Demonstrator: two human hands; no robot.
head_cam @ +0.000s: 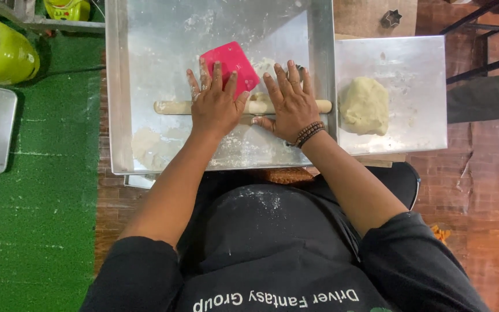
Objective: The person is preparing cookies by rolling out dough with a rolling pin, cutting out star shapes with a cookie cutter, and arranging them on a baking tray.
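Head view, looking straight down. A large metal tray (pixel 119 86) sits in front of the person, its floor dusted with flour. A wooden rolling pin (pixel 171 107) lies crosswise in the tray, running left to right, its right end close to the tray's right wall.

The left hand (pixel 215 104) lies flat on top of the pin, palm down, fingers spread and pointing away from the body. Grip: released, an open palm pressing on the pin rather than closing around it. The pin's left end sticks out bare beyond this hand.

The right hand (pixel 290 104) lies the same way on the pin's right part, fingers spread, thumb tucked toward the body. Grip: released, flat contact only. A beaded bracelet (pixel 309 133) circles the right wrist. The pin's right tip shows just past this hand. The 2 hands are side by side, a short stretch of pin visible between them.

A pink plastic scraper (pixel 235 62) lies on the tray floor just beyond the left fingertips, partly under them. A thin pale sheet of dough (pixel 151 147) lies in the tray near its left corner, on the body side of the pin.

To the right, touching the big tray, stands a smaller metal tray (pixel 417 115) carrying 1 lump of dough (pixel 365 106). A small star-shaped cutter (pixel 391 18) lies beyond it.
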